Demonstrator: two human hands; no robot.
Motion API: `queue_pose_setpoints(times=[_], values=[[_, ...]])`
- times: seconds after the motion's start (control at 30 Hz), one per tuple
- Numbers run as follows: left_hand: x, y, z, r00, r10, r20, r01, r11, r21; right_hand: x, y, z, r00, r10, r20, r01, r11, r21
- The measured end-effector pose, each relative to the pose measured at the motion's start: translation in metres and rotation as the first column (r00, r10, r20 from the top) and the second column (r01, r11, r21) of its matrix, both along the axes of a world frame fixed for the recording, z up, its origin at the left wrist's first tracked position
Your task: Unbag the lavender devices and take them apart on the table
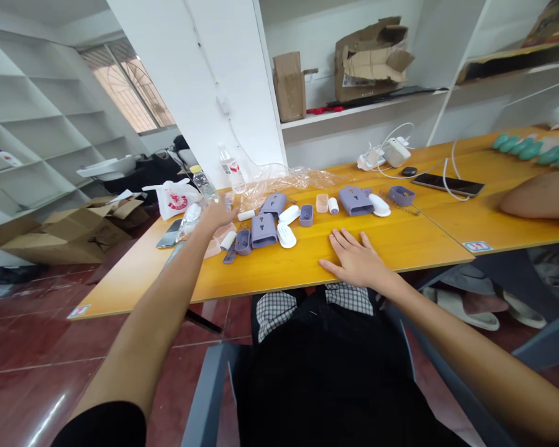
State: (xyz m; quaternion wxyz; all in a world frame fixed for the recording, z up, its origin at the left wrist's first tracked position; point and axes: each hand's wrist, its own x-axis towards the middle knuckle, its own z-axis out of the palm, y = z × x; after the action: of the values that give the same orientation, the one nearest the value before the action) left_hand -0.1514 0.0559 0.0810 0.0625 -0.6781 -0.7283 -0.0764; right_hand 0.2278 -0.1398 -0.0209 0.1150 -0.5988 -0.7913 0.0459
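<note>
while the right hand (353,257) rests flat, fingers apart, the left hand (218,215), whose grip i cannot tell, reaches best by staying clear of the white cylinder (246,215) just beside its fingertips and the purple housings (264,231) beyond.

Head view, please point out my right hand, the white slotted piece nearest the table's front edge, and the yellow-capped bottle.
Right hand (354,261): head view, on the back of the hand.
White slotted piece (286,236): head view, on its face.
Yellow-capped bottle (204,184): head view, on its clear side.
</note>
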Motion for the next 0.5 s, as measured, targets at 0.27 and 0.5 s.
queue_pose_setpoints(times=[0.27,0.5], values=[[-0.009,0.045,-0.008,0.973,0.153,0.174,-0.141,0.987,-0.080,-0.001,-0.001,0.004,1.000,0.004,0.008,-0.003,1.000,-0.017],[-0.017,0.046,-0.011,0.950,0.197,0.242,-0.198,0.980,-0.021,-0.003,-0.003,0.007,1.000,0.000,-0.001,0.000,1.000,0.009]])
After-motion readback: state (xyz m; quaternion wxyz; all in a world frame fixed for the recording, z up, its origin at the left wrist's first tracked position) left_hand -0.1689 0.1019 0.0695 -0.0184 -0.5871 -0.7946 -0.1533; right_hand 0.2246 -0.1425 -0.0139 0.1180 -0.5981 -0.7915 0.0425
